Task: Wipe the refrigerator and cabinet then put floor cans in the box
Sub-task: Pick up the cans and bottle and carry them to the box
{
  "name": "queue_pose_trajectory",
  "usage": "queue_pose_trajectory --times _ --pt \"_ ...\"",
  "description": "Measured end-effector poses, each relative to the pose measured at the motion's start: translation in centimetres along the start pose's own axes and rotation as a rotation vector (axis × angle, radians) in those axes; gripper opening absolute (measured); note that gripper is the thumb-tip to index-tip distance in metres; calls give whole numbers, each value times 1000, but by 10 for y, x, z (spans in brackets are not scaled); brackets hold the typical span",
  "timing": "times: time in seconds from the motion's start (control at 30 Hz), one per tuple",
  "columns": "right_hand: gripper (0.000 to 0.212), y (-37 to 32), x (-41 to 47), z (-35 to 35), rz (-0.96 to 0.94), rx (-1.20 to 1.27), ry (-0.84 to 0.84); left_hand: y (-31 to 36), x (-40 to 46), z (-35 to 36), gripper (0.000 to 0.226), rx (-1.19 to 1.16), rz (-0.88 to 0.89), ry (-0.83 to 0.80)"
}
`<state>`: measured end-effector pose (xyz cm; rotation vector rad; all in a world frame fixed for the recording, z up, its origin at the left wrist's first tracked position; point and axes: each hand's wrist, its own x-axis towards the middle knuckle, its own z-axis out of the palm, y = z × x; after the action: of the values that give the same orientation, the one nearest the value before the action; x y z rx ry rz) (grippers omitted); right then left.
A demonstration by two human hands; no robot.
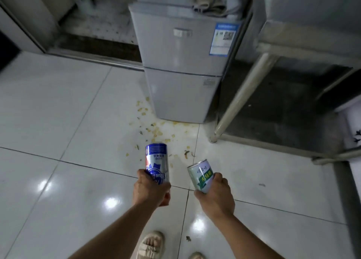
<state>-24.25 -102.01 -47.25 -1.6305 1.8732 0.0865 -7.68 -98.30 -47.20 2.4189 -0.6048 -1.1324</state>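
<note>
The beer can [156,162] in my left hand [149,190] is blue and silver with white lettering. The tin can [200,175] in my right hand [215,197] is pale grey-white with a green band and yellow characters. The refrigerator [183,67] is silver-grey with a blue-edged label [224,38]; the floor tiles [68,112] are glossy white, flecked with yellowish scraps [156,130].

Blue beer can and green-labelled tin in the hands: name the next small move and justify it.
Probably turn to find the box, since none shows in this view. The left hand already grips the tall blue beer can and the right hand the short green-labelled tin, both lifted off the white tiled floor, so carrying comes next.
</note>
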Motion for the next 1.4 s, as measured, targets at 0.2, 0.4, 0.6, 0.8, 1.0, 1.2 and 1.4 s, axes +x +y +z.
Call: queue_pose_trajectory --times 0.2,0.4,0.6,0.8,1.0,1.2,1.4 --pt "62 -28 -67 -88 -31 36 62 45 -82 -69 54 -63 87 2" --pt "62 -44 -138 -127 30 118 157 55 -139 -114 56 -72 159 -26" --pt "59 -58 -219 -131 100 159 243 41 -183 -165 59 -9 291 -108" --pt "61 -80 -322 -131 164 240 367 18 -234 -231 66 92 429 -138" --pt "59 -74 -416 -143 254 305 463 2 -289 -272 67 104 514 -206" --pt "57 -42 -499 -153 355 352 541 -2 -357 -272 68 118 653 -310" --pt "57 17 -591 -141 503 435 628 -35 -439 -240 78 156 767 -448"
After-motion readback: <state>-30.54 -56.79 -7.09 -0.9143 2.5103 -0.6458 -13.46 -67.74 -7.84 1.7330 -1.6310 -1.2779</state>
